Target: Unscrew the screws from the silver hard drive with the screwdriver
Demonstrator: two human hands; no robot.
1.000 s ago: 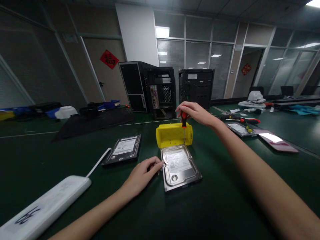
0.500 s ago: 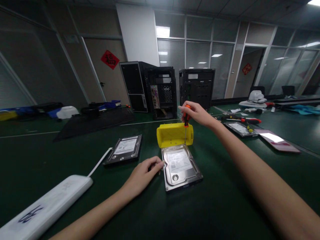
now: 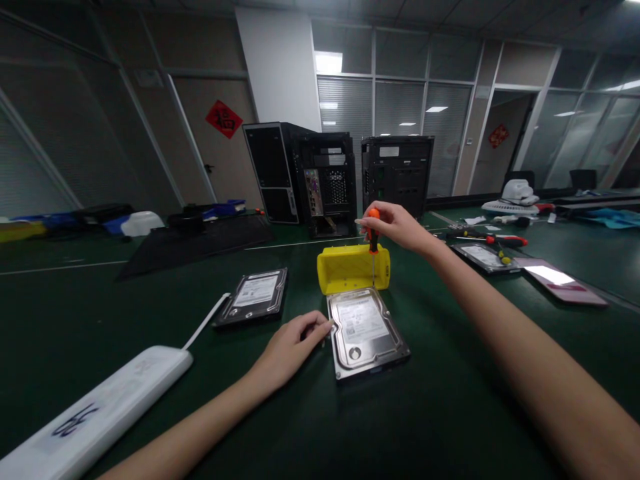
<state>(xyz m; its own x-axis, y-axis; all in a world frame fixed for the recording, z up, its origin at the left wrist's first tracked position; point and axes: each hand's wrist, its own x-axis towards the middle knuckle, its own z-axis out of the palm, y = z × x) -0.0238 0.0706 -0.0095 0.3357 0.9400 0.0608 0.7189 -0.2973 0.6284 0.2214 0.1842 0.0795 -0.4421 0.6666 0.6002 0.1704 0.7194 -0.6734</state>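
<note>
A silver hard drive [image 3: 364, 330] lies flat on the green table in front of me. My left hand [image 3: 291, 347] rests beside it, fingers curled, fingertips pressing its left edge. My right hand [image 3: 395, 225] is closed round the orange-and-black handle of a small screwdriver [image 3: 373, 250], held upright with its tip on the drive's far right corner. A yellow plastic tray [image 3: 353, 268] stands just behind the drive.
A second hard drive [image 3: 255, 297] lies to the left, and a white power strip [image 3: 100, 413] at the near left. Computer towers [image 3: 325, 180] stand at the back. To the right are another drive [image 3: 481, 257], screwdrivers [image 3: 493, 240] and a pink-edged tablet [image 3: 563, 280].
My right hand's fingers have shifted round the screwdriver handle, whose orange top now shows. The view has drifted slightly; the left hand stays on the drive's edge.
</note>
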